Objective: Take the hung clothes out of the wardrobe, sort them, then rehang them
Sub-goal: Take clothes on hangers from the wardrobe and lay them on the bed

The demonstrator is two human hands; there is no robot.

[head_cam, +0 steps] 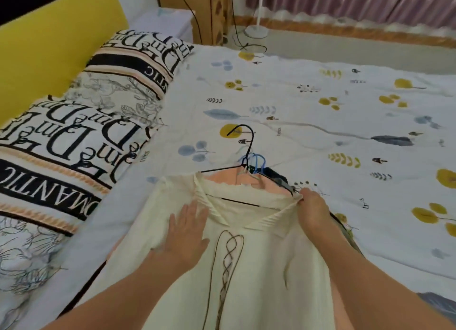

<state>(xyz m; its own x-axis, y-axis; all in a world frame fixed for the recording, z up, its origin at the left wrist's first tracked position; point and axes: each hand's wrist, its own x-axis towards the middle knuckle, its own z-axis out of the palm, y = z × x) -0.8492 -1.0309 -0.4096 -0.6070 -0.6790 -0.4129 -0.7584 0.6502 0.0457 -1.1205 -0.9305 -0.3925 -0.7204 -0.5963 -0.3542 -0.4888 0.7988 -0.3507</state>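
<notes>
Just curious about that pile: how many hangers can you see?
2: a black hanger in the cream top, a blue hanger behind it. Others may hide under the clothes.

The cream garment [246,255] hides most of the peach garment [249,180] and dark clothes [276,175] beneath.

Home bedroom; a made bed [308,102] filled most of the view, covered in a white sheet printed with yellow and blue leaves; pillows [74,137] with black lettering and floral line print lay along a yellow padded headboard [49,40]; a white bedside unit [170,21] stood past the pillows; a white floor lamp base [256,31] and trailing black cables [246,45] sat on the floor; pink-purple curtains [357,1] hung along the far wall; clothes on wire hangers [246,157] lay piled on the bed.
</notes>
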